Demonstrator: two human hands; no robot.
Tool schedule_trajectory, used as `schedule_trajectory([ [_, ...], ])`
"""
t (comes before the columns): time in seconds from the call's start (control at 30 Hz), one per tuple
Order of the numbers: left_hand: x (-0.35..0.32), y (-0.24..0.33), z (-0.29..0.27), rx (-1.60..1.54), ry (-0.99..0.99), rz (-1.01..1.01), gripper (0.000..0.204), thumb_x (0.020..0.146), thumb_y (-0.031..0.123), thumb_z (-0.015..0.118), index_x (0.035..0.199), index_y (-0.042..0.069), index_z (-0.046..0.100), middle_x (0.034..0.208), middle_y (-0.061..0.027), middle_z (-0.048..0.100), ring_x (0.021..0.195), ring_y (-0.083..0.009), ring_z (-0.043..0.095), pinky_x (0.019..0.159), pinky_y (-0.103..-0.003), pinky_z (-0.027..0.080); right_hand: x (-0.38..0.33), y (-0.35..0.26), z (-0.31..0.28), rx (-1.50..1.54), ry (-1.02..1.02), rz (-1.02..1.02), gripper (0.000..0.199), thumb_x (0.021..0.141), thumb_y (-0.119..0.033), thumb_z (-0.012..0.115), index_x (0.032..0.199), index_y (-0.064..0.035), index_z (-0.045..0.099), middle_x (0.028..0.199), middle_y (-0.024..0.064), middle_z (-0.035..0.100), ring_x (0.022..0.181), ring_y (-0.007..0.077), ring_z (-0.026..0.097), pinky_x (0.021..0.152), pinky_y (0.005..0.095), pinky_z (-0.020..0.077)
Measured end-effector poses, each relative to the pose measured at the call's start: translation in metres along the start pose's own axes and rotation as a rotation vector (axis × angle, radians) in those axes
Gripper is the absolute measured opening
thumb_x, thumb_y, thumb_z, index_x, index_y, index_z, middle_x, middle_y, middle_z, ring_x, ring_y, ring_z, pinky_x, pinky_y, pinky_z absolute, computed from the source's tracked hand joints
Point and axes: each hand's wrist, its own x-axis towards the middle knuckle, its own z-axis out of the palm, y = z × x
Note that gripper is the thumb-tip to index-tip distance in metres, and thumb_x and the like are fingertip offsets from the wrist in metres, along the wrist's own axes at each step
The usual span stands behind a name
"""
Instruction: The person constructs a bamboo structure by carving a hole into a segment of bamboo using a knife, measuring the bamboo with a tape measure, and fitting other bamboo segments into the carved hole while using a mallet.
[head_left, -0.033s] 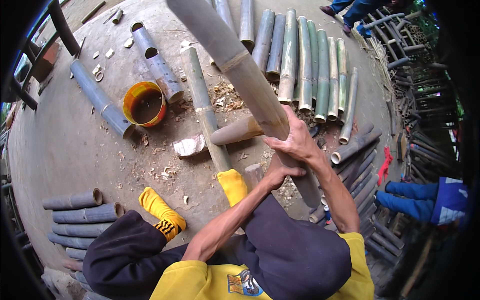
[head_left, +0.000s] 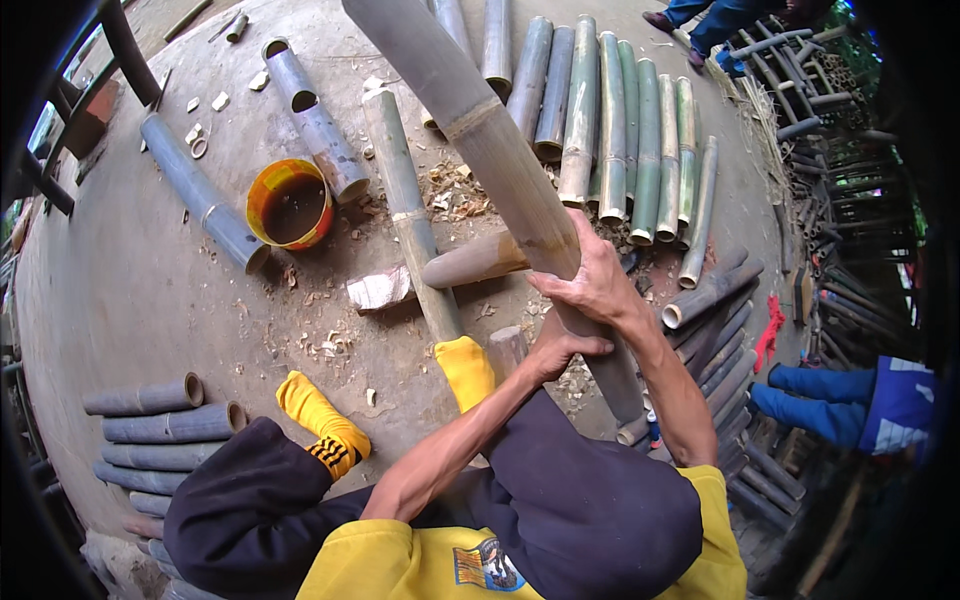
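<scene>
I hold a thick, tan bamboo pole (head_left: pixel 480 130) that slants from the top centre down toward my lap. My right hand (head_left: pixel 592 282) is wrapped around it from above. Just below, my left hand (head_left: pixel 558 347) grips the same pole. Under the pole a brown rounded wooden piece (head_left: pixel 475 262) lies on the ground. A long pale bamboo length (head_left: pixel 405 200) lies in front of me, its near end under my yellow-socked foot (head_left: pixel 465 370). My other yellow-socked foot (head_left: pixel 315 415) rests to the left.
An orange bucket (head_left: pixel 290 205) of dark liquid stands left of centre, with grey bamboo sections (head_left: pixel 200 195) beside it. Green bamboo culms (head_left: pixel 610 120) lie in a row at the back. More cut sections are piled at the right (head_left: pixel 710 330) and lower left (head_left: pixel 150 420). A person in blue (head_left: pixel 860 400) is at the right.
</scene>
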Motion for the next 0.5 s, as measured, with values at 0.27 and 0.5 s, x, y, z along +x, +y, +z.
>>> schedule_trajectory([
  [0.27, 0.009, 0.004, 0.021, -0.161, 0.039, -0.005, 0.058, 0.061, 0.003, 0.078, 0.114, -0.001, 0.053, 0.105, -0.0072, 0.062, 0.100, -0.0176, 0.057, 0.088, -0.031, 0.045, 0.012, -0.016, -0.016, -0.139, -0.132, -0.011, 0.078, 0.066, -0.021, 0.075, 0.129, -0.0004, 0.034, 0.107, 0.0286, 0.059, 0.101, 0.0411, 0.059, 0.087, 0.0420, 0.0481],
  [0.5, 0.007, 0.010, 0.009, 0.047, 0.041, 0.075, 0.061, 0.059, 0.007, 0.082, 0.112, -0.003, 0.054, 0.105, -0.0086, 0.062, 0.103, -0.0204, 0.057, 0.089, -0.034, 0.046, 0.013, -0.017, -0.009, -0.138, -0.133, 0.013, 0.075, 0.066, -0.020, 0.074, 0.127, -0.0005, 0.037, 0.104, 0.0271, 0.060, 0.100, 0.0411, 0.059, 0.084, 0.0427, 0.0488],
])
